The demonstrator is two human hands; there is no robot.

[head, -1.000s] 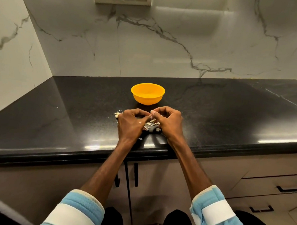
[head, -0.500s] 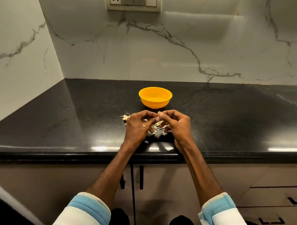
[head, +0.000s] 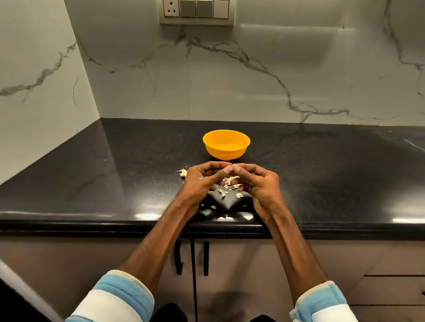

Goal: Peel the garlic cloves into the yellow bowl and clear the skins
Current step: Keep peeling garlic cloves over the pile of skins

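Note:
A yellow bowl (head: 226,148) stands on the black counter (head: 123,171), just beyond my hands. My left hand (head: 200,182) and my right hand (head: 259,184) meet fingertip to fingertip above the counter, fingers curled, pinching a small garlic clove that is almost hidden between them. Pale garlic skins (head: 227,186) lie scattered on the counter under and between my hands. A small pile of garlic pieces (head: 183,172) sits just left of my left hand.
The counter's front edge (head: 106,219) runs just below my wrists, with cabinet doors and dark handles (head: 204,258) beneath. A marble wall backs the counter, and a switch plate (head: 196,8) hangs above. Drawers (head: 395,290) are at the lower right.
My hands stay joined at the clove with small finger shifts. The view has tilted upward, so the switch plate shows more fully.

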